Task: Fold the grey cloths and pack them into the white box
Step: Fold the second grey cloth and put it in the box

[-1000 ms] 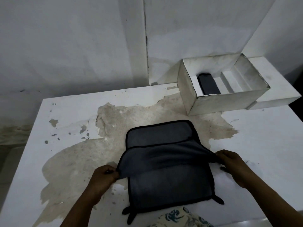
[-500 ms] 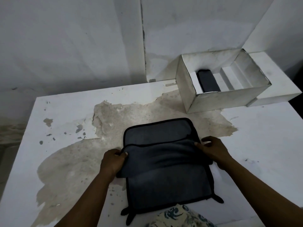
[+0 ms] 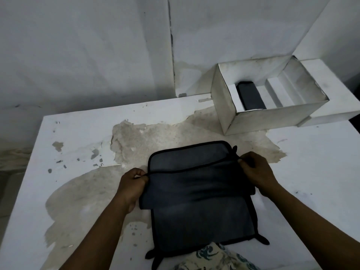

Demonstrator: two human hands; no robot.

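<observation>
A grey cloth [image 3: 198,215] with black piping lies on the white table [image 3: 311,172] near its front edge, on top of other grey cloths. My left hand [image 3: 132,186] pinches the left corner of its folded-over flap. My right hand [image 3: 255,172] pinches the right corner of the same flap. The flap's black edge runs between my hands, a little short of the cloth's far edge. The white box [image 3: 272,117] stands open at the back right, with a folded grey cloth [image 3: 251,96] lying inside its left part.
A white lid or second box [image 3: 331,114] sits behind and right of the white box. Walls rise close behind the table. The tabletop has a large worn, brownish patch [image 3: 97,191]. Patterned fabric [image 3: 214,258] shows at the bottom edge.
Both hands have carried the cloth's near flap away from me, from mid-cloth up toward its far edge.
</observation>
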